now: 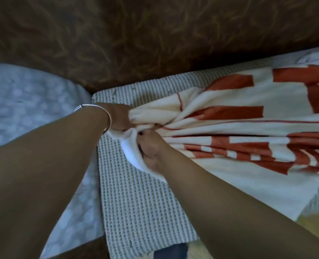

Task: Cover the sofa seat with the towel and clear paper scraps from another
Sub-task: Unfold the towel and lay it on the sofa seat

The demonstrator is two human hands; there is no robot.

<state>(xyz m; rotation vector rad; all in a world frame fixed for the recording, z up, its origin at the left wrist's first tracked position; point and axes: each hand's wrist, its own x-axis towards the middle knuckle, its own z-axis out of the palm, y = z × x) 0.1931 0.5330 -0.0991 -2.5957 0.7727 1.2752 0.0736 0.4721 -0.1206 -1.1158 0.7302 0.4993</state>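
A cream towel (248,101) with rust-red blocks and thin red lines lies bunched across a sofa seat to the right. My left hand (120,117), with a thin bangle at the wrist, grips the gathered end of the towel from above. My right hand (149,152) grips the same bunched end from below, right beside the left hand. Both hands meet near the left edge of a ribbed grey-white seat cover (136,193). No paper scraps are visible.
The brown patterned sofa backrest (155,40) fills the top of the view. A pale blue spotted cover (24,101) lies over the neighbouring seat at left. A dark blue item (171,252) and yellowish cloth show at the bottom edge.
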